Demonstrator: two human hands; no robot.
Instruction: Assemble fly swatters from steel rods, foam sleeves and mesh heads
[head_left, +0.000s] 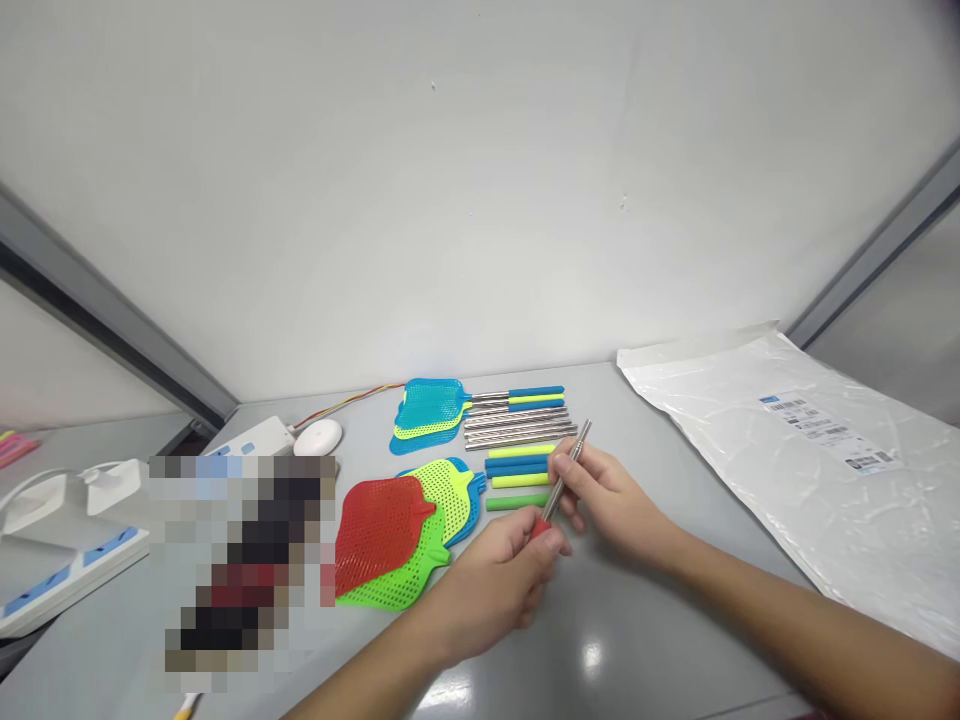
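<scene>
My left hand [504, 572] is closed around a red handle grip [540, 527]. From that grip a metal telescopic rod [576, 452] slants up and to the right, and my right hand [606, 492] pinches it along its middle. Just beyond my hands lie yellow, blue and green handle grips [517, 503]. To their left, loose swatter heads overlap: a red one [380, 525], a green one [397, 585], a yellow one [450, 488] and a blue one partly covered beneath. Several loose metal rods [517, 430] lie side by side farther back.
Swatters with rods and grips attached [431, 403] are stacked near the wall. At right lies a large white plastic mailer [750, 430] with a label. A round white device [317, 437], power strips [112, 550] and a pixelated area occupy the left.
</scene>
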